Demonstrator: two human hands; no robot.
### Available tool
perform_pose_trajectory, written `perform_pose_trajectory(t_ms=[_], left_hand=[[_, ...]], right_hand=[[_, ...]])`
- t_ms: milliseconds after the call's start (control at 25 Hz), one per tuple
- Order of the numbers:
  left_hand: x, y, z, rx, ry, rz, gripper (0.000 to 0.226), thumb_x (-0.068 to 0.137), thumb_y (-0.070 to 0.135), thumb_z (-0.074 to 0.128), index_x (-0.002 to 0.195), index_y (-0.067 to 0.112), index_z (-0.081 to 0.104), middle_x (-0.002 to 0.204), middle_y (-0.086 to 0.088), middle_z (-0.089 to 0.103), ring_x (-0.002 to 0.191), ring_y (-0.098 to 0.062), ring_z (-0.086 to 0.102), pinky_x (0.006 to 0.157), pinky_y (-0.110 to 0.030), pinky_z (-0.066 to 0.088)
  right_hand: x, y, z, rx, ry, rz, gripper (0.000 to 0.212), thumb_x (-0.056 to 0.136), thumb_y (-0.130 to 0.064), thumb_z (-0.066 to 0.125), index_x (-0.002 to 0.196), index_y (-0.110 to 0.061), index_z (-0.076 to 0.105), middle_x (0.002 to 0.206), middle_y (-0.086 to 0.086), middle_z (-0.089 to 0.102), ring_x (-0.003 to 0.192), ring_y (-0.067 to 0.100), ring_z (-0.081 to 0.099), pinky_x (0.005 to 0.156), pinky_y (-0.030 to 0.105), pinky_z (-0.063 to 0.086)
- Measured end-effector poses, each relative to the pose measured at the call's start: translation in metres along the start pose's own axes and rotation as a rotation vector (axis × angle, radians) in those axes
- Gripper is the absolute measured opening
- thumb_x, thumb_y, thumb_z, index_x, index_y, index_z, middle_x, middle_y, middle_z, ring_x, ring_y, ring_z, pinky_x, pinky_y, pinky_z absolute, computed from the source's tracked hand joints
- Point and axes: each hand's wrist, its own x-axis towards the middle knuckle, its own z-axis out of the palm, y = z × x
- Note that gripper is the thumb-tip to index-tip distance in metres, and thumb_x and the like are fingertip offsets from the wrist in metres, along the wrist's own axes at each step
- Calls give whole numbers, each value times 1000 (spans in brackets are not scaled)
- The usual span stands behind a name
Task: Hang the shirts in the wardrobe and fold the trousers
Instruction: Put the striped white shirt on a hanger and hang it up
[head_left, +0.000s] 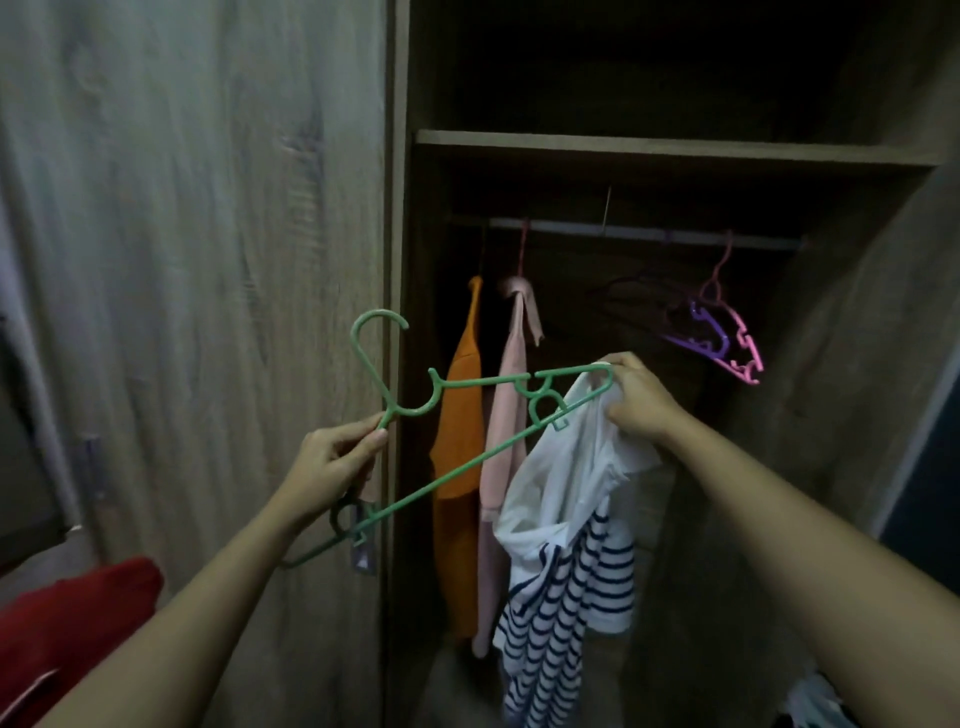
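Observation:
My left hand pinches the neck of a green plastic hanger, which is tilted with its hook up and to the left. One hanger arm pokes into the white top of a white and navy striped shirt. That shirt hangs from my right hand, which grips its fabric at the hanger's tip. Behind them, an orange shirt and a pink shirt hang from the wardrobe rail.
The open wardrobe has a shelf above the rail. Empty purple and pink hangers hang at the rail's right end. A closed wooden door stands on the left. A red garment lies at the lower left.

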Motion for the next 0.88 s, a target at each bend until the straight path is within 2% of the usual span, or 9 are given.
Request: perform_pose_trajectory(t_ms=[160, 280, 440, 560, 640, 680, 760, 800, 880], left_hand=[[-15, 5, -2, 24, -24, 2, 27, 92, 15, 54, 114, 29, 60, 61, 15, 65, 56, -1, 58, 53, -17, 48], [-26, 6, 9, 153, -101, 65, 27, 91, 17, 58, 112, 34, 61, 84, 31, 68, 78, 6, 65, 70, -11, 51], [-25, 13, 57, 285, -48, 241, 30, 90, 25, 59, 118, 16, 65, 110, 6, 68, 102, 8, 58, 88, -8, 44], [-27, 21, 74, 226, 75, 296, 26, 90, 14, 60, 116, 11, 66, 104, 6, 68, 85, 16, 60, 75, -3, 45], [-31, 24, 74, 196, 139, 339, 25, 89, 9, 61, 114, 10, 66, 101, 7, 67, 81, 19, 60, 71, -1, 44], [-34, 26, 73, 173, 153, 357, 25, 89, 10, 61, 114, 10, 66, 101, 7, 67, 81, 18, 60, 71, -2, 44], [-37, 32, 73, 119, 148, 384, 28, 91, 23, 58, 116, 13, 64, 99, 5, 70, 77, 13, 63, 69, -7, 49], [-38, 35, 72, 127, 146, 384, 33, 91, 31, 54, 119, 15, 62, 96, 3, 71, 75, 7, 64, 67, -14, 52], [-38, 35, 74, 354, 235, 382, 41, 91, 38, 46, 126, 20, 57, 101, -3, 69, 83, -7, 64, 75, -31, 52]], right_hand=[[-16, -7, -5, 36, 81, 43, 52, 77, 8, 48, 125, -10, 57, 135, 0, 42, 124, 24, 45, 105, 37, 39], [-30, -23, -12, -96, 17, -33, 59, 76, 8, 50, 132, -12, 51, 140, 0, 37, 127, 25, 41, 103, 38, 40], [-52, -71, 2, -237, -98, -219, 60, 79, 3, 53, 133, -23, 47, 141, -8, 36, 121, 19, 42, 83, 31, 46], [-65, -79, 5, -515, -80, -304, 43, 88, -29, 52, 131, -28, 47, 135, -9, 46, 113, 19, 49, 84, 36, 43], [-72, -72, 2, -692, 44, -390, 51, 89, -57, 33, 127, -28, 50, 118, -5, 60, 104, 20, 57, 92, 44, 35], [-73, -69, 2, -691, 130, -472, 54, 90, -59, 25, 121, -26, 55, 104, -3, 65, 93, 19, 62, 93, 44, 36], [-72, -68, -1, -657, 314, -636, 55, 96, -52, 18, 96, -21, 63, 76, -1, 65, 64, 19, 64, 69, 31, 45], [-72, -69, -4, -647, 375, -665, 54, 98, -49, 18, 83, -20, 61, 66, -2, 62, 53, 18, 61, 53, 23, 37], [-69, -72, -9, -651, 442, -682, 51, 98, -45, 22, 71, -20, 56, 56, -2, 58, 41, 17, 55, 43, 19, 22]])
